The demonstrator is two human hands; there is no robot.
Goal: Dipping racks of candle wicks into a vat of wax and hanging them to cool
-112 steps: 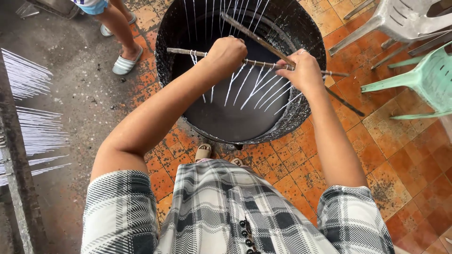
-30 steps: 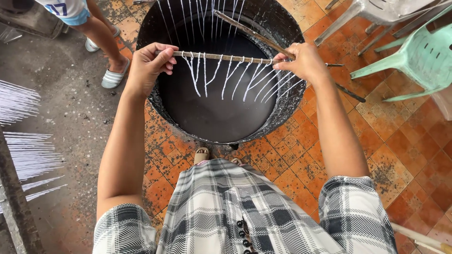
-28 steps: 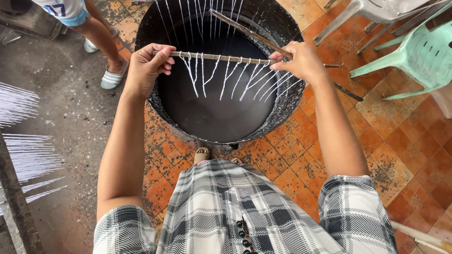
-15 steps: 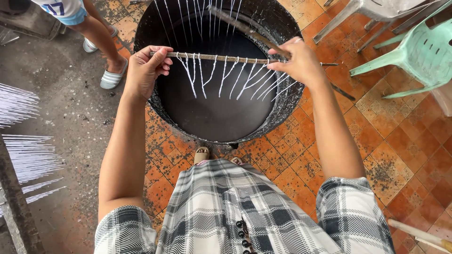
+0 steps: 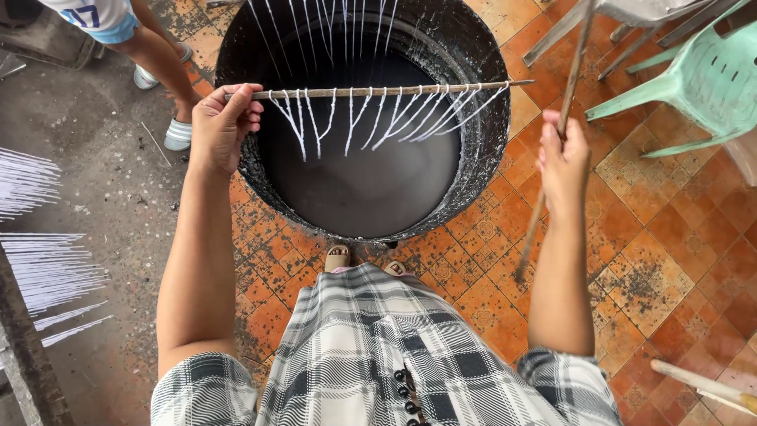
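A big black pot (image 5: 485,150) of dark liquid stands on the tiled floor in front of me. My left hand (image 5: 219,126) grips the left end of a thin stick (image 5: 394,91) held level over the pot. Several white wax-coated strings (image 5: 359,118) hang from it. My right hand (image 5: 561,158) is off to the right of the pot, closed around a second long wooden stick (image 5: 552,150) that runs steeply from upper right down toward the floor. More white strings (image 5: 331,24) hang at the pot's far side.
Pale green plastic chair (image 5: 702,79) at the right, a grey chair (image 5: 631,16) behind it. Another person's legs and sandals (image 5: 162,71) stand at upper left. Rows of thin white strings (image 5: 39,260) hang on a rack at the left. A wooden handle (image 5: 702,383) lies lower right.
My right hand has let go of the right end of the string stick and moved right, now gripping a separate long stick. The left hand alone holds the string stick.
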